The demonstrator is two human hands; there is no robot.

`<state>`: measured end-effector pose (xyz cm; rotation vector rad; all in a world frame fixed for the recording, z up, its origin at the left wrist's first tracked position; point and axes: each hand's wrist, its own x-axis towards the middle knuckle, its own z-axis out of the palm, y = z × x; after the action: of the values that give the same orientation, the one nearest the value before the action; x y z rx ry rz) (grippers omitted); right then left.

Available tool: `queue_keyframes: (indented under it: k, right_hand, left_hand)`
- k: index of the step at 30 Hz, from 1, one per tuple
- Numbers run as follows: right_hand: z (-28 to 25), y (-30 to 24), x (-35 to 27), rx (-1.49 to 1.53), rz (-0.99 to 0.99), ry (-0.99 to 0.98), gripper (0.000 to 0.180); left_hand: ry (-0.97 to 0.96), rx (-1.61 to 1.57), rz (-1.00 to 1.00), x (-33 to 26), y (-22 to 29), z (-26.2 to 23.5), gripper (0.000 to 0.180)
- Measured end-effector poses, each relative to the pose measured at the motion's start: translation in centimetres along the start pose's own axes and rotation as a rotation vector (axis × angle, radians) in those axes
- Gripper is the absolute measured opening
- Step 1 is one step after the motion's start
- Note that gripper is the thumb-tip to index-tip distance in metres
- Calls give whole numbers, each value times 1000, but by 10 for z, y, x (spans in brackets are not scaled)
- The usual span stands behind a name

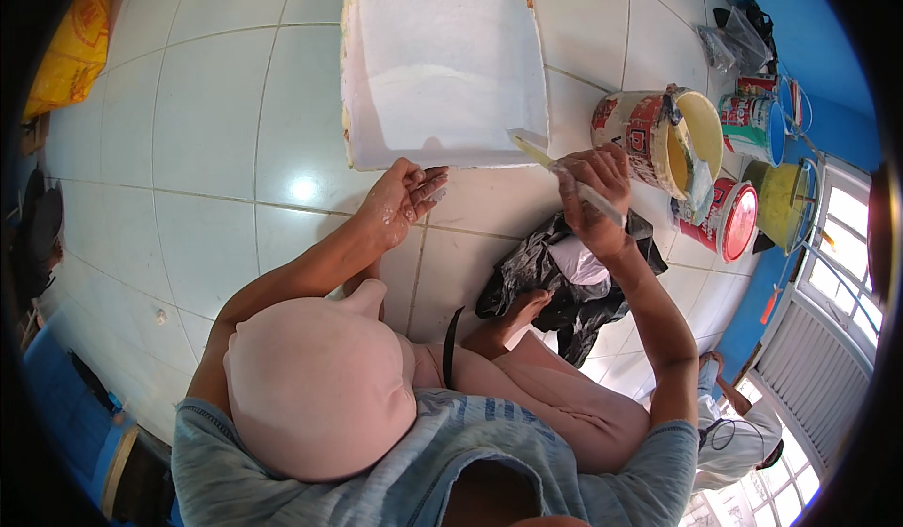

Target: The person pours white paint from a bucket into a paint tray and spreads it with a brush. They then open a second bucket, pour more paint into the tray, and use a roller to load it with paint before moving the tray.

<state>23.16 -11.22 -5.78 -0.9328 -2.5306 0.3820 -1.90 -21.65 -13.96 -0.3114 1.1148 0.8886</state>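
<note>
In front of me on the tiled floor lies a square, shallow white tray [350,103] with stained rims. A smooth white layer [447,85] covers its inside. My right hand [597,193] is closed around a long, narrow flat stick [536,151], yellowish at the tip and whitish toward the other end. The stick's tip points over the tray's near right corner. My left hand [404,198] is beside the tray's near edge, palm partly turned up, fingers loosely stretched and smeared with white. Nothing is clearly held in it; whether it touches the rim I cannot tell.
Paint-stained buckets [625,136] stand to the right, one with a red lid [738,221]. A crumpled black plastic bag [527,263] with a pale cloth-like thing lies near my foot. A yellow sack [75,52] is far left. Another person [743,438] sits at lower right.
</note>
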Motion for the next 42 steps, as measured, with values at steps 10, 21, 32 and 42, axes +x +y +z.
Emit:
queue_keyframes:
  k: [10, 21, 32, 42]
  right_hand:
    - [16, -8, 23, 160, 39, 116, 3]
    - [12, 7, 11, 27, 38, 52, 3]
    - [9, 4, 14, 4, 17, 22, 4]
    - [-1, 6, 12, -14, 33, -34, 4]
  left_hand:
    - [-57, -23, -50, 3, 2, -9, 26]
    - [26, -7, -86, 10, -15, -12, 24]
    - [-287, -229, 11, 53, -39, -17, 26]
    - [-182, -219, 31, 65, -25, -3, 23]
